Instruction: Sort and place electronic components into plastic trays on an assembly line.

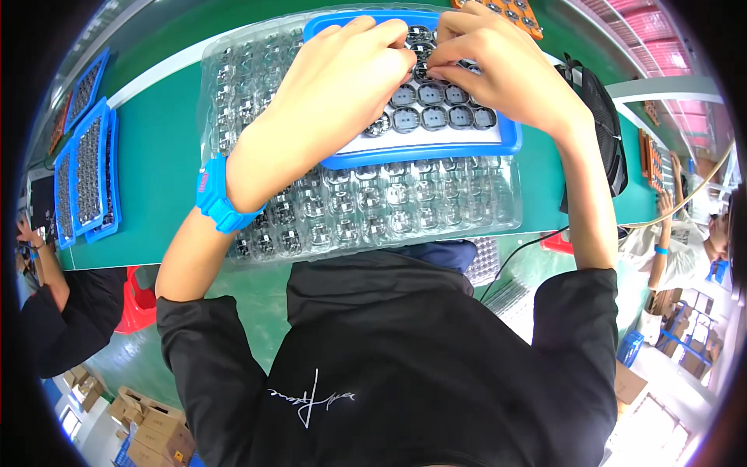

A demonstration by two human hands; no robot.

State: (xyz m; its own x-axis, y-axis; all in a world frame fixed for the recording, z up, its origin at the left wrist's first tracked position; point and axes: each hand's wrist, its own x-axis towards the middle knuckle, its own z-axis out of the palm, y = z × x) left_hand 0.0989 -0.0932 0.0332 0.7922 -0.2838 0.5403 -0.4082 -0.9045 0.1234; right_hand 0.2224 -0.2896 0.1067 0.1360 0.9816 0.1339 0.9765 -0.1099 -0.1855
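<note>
Blue rectangular plastic tray (510, 138), holding dark rounded-square parts (433, 118): laid over clear moulded-plastic blister tray (498, 208), seemingly for close reach. Left hand (364, 56), right hand (484, 61): fingers curled inward at parts; any grip is indiscernible.

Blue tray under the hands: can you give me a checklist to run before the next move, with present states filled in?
1. Both hands in view: ok; left hand and right hand are over the blue tray.
2. Blue tray supported: ok; it lies on the clear plastic tray.
3. Visible parts in the near row lined up: ok.
4. Parts farther left in place: cannot tell; the left hand and forearm cover them.
5. Part between the fingertips: cannot tell; too small to make out.
6. Right forearm clear of the black bag: cannot tell; they overlap in view.
</note>
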